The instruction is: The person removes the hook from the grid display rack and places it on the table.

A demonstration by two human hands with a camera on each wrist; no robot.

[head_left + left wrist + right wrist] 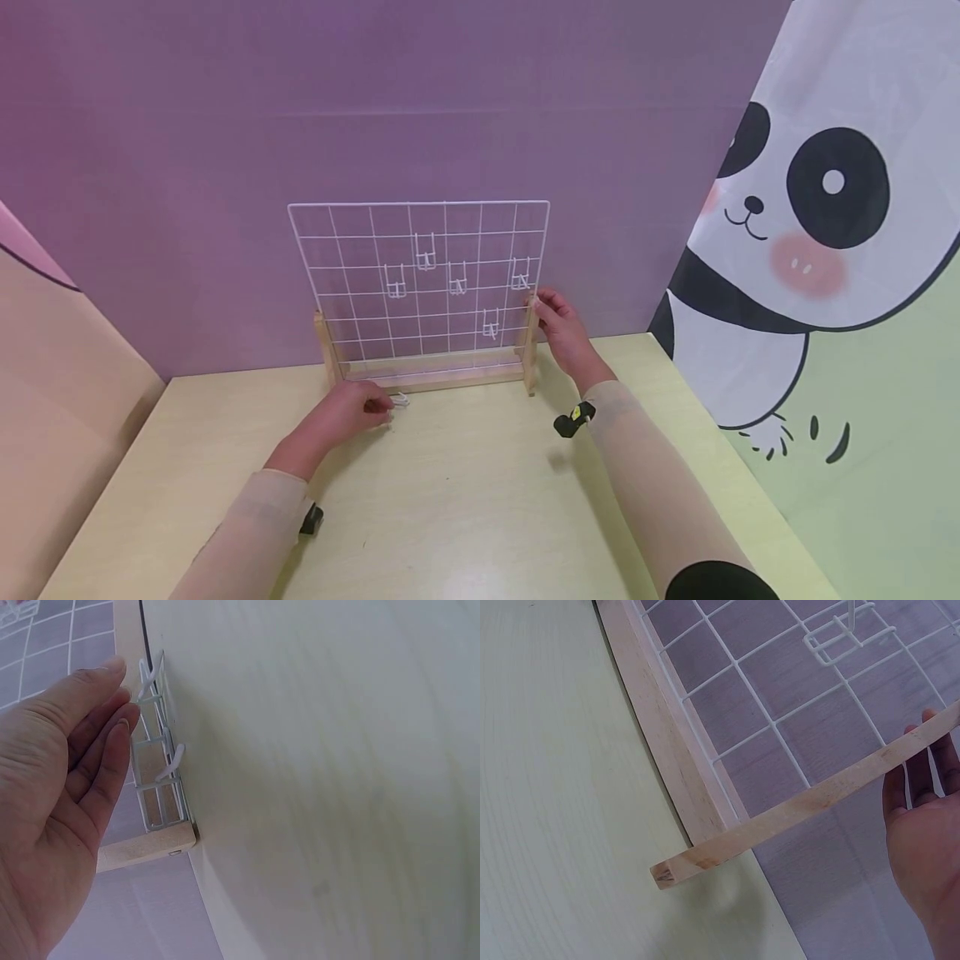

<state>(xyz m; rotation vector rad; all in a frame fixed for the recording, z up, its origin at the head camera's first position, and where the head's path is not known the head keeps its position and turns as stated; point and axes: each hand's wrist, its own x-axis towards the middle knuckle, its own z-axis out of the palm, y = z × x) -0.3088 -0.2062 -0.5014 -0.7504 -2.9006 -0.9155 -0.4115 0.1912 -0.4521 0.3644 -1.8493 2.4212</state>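
A white wire grid panel (465,250) stands upright in a wooden stand (442,381), with several white wire hooks (457,282) hung on it. My right hand (564,327) grips the stand's right post (832,787) near its top. Its fingers pass behind the post in the right wrist view, and the thumb is out of that frame. My left hand (352,414) is low, in front of the stand's left side. Its loosely bent fingers are close beside white wire hooks (159,750) lying by the stand's base; whether the fingertips touch them, I cannot tell.
The light wooden table (465,492) runs back to a purple backdrop (187,208) close behind the grid. On the right, a wall covering with a panda picture (810,267) borders the table. A black wrist device (573,419) sits at my right wrist.
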